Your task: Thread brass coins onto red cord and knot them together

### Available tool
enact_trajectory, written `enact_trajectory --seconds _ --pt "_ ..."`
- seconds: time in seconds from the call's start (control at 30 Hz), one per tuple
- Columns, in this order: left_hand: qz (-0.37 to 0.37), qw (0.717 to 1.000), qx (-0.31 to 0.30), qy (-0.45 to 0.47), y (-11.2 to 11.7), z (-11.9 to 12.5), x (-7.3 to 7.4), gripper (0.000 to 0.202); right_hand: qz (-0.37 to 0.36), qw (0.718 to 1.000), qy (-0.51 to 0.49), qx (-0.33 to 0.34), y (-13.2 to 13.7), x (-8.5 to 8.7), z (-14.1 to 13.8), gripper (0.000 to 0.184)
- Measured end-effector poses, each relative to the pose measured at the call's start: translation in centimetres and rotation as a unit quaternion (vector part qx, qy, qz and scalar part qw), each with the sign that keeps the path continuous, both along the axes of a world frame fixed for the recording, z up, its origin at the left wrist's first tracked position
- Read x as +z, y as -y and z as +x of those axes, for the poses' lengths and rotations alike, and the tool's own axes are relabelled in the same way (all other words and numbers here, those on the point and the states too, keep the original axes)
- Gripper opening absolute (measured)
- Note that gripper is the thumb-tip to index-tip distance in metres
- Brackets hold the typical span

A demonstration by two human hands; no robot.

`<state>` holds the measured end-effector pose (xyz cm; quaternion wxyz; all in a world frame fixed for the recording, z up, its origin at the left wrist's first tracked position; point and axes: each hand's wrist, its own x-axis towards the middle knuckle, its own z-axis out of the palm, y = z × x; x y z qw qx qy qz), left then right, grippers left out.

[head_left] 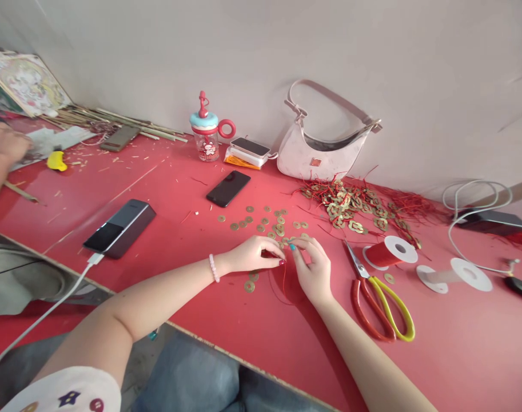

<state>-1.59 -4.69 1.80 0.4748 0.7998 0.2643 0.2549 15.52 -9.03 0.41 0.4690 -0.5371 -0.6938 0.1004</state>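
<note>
Red cord (pixel 283 283) dangles between left hand (pixel 257 254), fingers narrow, and right hand (pixel 315 269), thumb nearly meeting forefinger; what each grips, I can't tell. Likely light and limp, so pinch near its tip! Coins (pixel 280 232) lie near: probably stiff, take rims.

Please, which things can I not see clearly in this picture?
Head view:
1. What the left hand and right hand pinch: covered by the fingers, and small.
2. Markings on the loose coins: too small.
3. Inside of the handbag: hidden by its front.
4. The co-worker's hand: partly cut off by the left edge.
5. A black object: cut by the right edge.
</note>
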Motion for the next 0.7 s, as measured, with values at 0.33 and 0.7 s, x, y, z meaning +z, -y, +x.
enact_trajectory --seconds 0.33,0.7 --pt "0.0 1.0 -0.011 -0.015 0.06 -0.08 0.33 0.014 -0.013 0.999 0.002 -0.037 -0.11 -0.06 0.04 0.011" --pt "-0.079 0.989 0.124 0.032 0.07 0.11 0.1 0.013 -0.022 0.998 0.022 0.049 0.11 0.15 -0.06 0.004"
